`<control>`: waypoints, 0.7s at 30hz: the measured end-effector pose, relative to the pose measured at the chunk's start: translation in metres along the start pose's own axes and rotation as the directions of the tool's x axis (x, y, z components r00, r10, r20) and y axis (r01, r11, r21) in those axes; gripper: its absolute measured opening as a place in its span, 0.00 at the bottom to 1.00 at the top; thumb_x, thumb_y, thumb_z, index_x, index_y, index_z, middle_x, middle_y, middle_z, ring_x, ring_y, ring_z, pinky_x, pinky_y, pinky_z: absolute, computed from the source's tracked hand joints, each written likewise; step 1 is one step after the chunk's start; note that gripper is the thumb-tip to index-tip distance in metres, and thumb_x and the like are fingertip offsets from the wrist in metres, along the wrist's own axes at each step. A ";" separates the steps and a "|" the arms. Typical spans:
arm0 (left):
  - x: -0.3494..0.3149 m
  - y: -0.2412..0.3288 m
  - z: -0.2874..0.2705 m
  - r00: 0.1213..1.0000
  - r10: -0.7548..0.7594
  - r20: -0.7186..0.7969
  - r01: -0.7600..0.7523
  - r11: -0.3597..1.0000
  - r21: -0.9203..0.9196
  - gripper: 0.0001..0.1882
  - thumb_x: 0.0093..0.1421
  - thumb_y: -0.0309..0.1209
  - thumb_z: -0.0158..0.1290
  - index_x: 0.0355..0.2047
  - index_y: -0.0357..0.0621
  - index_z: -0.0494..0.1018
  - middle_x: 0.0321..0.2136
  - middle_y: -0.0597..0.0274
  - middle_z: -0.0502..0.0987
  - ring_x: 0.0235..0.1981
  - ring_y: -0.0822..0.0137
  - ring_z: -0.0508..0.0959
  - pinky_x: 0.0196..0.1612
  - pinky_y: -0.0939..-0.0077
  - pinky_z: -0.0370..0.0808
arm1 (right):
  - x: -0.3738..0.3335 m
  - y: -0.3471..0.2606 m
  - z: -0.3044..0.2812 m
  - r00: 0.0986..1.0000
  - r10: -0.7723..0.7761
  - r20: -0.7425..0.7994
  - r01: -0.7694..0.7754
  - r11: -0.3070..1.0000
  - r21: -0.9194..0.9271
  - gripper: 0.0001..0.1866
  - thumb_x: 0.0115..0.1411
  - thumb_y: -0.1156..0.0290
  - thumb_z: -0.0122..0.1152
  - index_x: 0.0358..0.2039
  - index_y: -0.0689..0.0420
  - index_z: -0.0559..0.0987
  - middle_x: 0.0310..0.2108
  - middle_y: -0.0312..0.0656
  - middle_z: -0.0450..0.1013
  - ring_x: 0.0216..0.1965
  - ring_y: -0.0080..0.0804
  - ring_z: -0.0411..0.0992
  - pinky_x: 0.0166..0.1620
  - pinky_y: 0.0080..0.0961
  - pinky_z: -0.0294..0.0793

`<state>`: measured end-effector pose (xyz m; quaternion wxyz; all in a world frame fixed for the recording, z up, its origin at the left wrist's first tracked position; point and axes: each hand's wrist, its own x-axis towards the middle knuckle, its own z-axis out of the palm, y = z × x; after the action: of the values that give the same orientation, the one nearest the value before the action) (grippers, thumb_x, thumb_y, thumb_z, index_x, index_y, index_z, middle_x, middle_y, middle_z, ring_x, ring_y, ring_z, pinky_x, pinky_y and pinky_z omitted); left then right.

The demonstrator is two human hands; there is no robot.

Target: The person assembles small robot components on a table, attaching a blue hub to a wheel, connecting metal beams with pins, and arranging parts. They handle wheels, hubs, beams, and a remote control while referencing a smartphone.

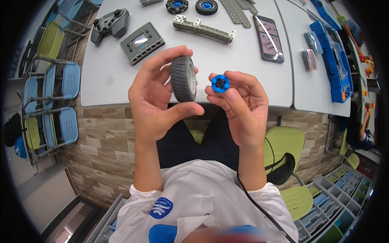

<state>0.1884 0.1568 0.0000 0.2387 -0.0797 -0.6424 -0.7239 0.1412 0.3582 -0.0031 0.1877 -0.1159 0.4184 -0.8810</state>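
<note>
Head-worn fisheye view (quite near) faces downward.

The tyre (180, 79) hides parts of the left grip (150, 97); the blue wheel hub (215, 84) hides some of the right grip (246, 106). Beyond the left grip, the upper edge cuts off a grey piece (151, 2). Beyond the right grip, the details on the phone (269, 37) are too small to tell.
</note>
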 end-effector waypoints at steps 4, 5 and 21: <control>-0.001 0.012 0.011 0.998 0.040 0.047 -0.053 0.944 0.325 0.57 0.45 0.33 0.88 0.72 0.27 0.71 0.61 0.49 0.81 0.58 0.60 0.85 0.62 0.64 0.85 | 0.002 0.007 -0.006 1.000 0.012 -0.006 -0.012 1.000 0.027 0.18 0.74 0.84 0.66 0.62 0.71 0.79 0.56 0.57 0.84 0.55 0.41 0.87 0.60 0.37 0.89; -0.002 0.016 0.014 0.999 0.013 0.050 -0.032 0.916 0.399 0.60 0.44 0.34 0.89 0.73 0.24 0.70 0.60 0.49 0.81 0.58 0.60 0.84 0.64 0.63 0.84 | 0.003 0.011 -0.007 1.000 0.007 -0.001 -0.007 0.999 0.049 0.18 0.73 0.83 0.67 0.62 0.71 0.80 0.56 0.56 0.85 0.55 0.39 0.86 0.60 0.36 0.88; -0.003 0.034 0.039 0.979 0.184 0.084 -0.194 0.738 0.646 0.54 0.37 0.44 0.89 0.65 0.35 0.82 0.51 0.54 0.88 0.48 0.65 0.86 0.45 0.74 0.81 | -0.006 0.042 -0.018 0.988 0.157 -0.004 -0.142 0.906 0.400 0.15 0.66 0.82 0.77 0.52 0.58 0.85 0.51 0.46 0.87 0.49 0.30 0.88 0.53 0.31 0.92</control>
<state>0.1990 0.1934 0.0351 0.3187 -0.0618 -0.8441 -0.4268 0.1503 0.3484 -0.0475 0.2668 -0.0271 0.2414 -0.9326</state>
